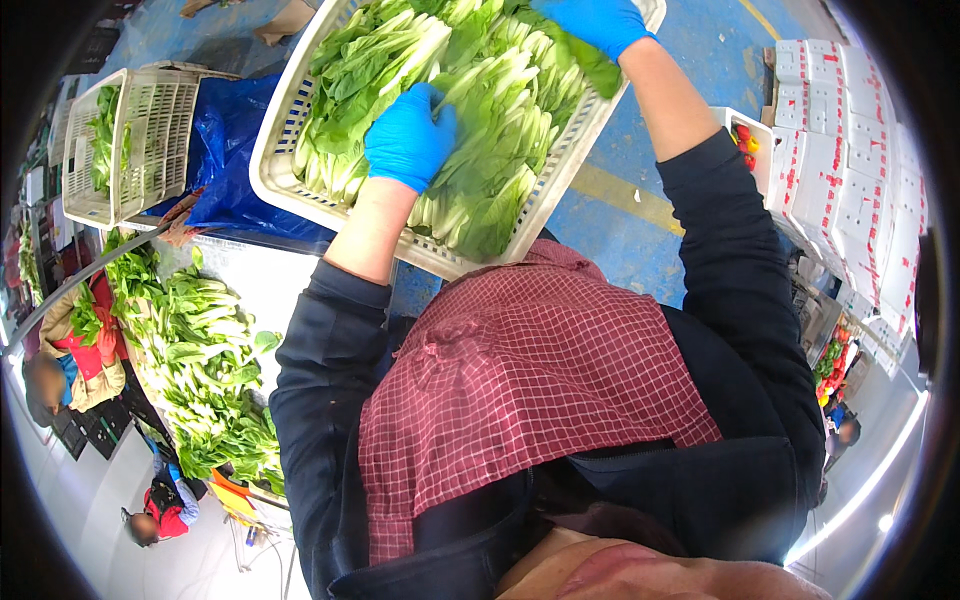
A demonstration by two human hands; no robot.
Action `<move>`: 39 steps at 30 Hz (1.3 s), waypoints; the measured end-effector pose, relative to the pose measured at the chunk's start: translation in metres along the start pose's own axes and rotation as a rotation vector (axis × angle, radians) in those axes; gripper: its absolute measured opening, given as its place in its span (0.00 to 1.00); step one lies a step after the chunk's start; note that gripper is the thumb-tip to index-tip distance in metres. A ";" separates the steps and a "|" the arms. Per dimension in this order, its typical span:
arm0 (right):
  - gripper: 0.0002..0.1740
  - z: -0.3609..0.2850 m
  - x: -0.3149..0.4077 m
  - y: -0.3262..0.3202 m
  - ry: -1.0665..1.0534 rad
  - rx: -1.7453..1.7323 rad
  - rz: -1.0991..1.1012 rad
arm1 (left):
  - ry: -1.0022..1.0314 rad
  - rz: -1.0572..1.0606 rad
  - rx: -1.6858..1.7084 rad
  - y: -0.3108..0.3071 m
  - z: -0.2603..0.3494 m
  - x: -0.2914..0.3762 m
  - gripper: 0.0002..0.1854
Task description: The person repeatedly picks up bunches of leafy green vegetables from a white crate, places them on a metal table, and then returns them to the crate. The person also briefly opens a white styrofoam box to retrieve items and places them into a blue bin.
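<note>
In front of me stands a cream plastic crate (264, 180) filled with leafy greens with pale stalks (495, 97). My left hand (412, 139), in a blue glove, rests on the greens in the crate's left part, its thumb apart from the fingers; whether it grips any leaves is unclear. My right hand (600, 21), gloved the same way, is at the crate's far right side, over dark green leaves. Its fingertips are partly cut off by the top edge of the picture, so its grip cannot be made out.
On the left, a table (262, 289) bears a long heap of leafy greens (202, 360). Beyond it are a blue plastic sheet (240, 150) and another crate (154, 142). Co-workers stand at far left. White boxes (832, 180) are stacked right, beside a box of peppers (750, 142).
</note>
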State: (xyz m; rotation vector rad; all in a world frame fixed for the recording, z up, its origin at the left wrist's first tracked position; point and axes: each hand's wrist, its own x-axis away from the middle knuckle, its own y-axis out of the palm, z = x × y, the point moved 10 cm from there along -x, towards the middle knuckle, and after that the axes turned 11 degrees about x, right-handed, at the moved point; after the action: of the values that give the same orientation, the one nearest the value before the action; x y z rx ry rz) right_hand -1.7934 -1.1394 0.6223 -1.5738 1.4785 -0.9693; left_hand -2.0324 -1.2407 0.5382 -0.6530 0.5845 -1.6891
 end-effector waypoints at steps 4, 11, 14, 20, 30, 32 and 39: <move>0.14 -0.028 0.023 0.008 0.055 -0.419 -0.230 | 0.095 0.110 0.148 -0.024 0.013 0.006 0.25; 0.19 -0.092 0.062 0.003 -0.098 -0.895 -0.346 | 0.595 0.275 0.333 -0.111 0.075 0.006 0.42; 0.25 -0.118 0.072 -0.004 -0.191 -1.033 -0.270 | 0.375 0.026 0.782 -0.093 0.070 -0.006 0.36; 0.24 -0.080 0.085 0.018 -0.146 -0.855 -0.201 | 0.067 -0.123 0.817 -0.059 0.043 -0.018 0.21; 0.49 0.028 0.200 0.141 0.689 -1.048 -0.143 | 0.454 -0.049 -0.253 -0.036 0.041 -0.046 0.44; 0.52 0.024 0.208 0.154 0.694 -1.083 -0.221 | 0.606 0.059 -0.318 -0.052 0.054 -0.045 0.47; 0.61 0.029 0.183 0.150 0.668 -0.974 -0.175 | 0.164 0.017 -0.093 -0.080 -0.032 -0.092 0.52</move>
State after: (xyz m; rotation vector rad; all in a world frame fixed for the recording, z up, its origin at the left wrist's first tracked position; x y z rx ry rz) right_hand -1.8231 -1.3284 0.4804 -2.1803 2.5716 -0.9746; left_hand -2.0948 -1.1329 0.5600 -0.5774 0.7864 -1.7176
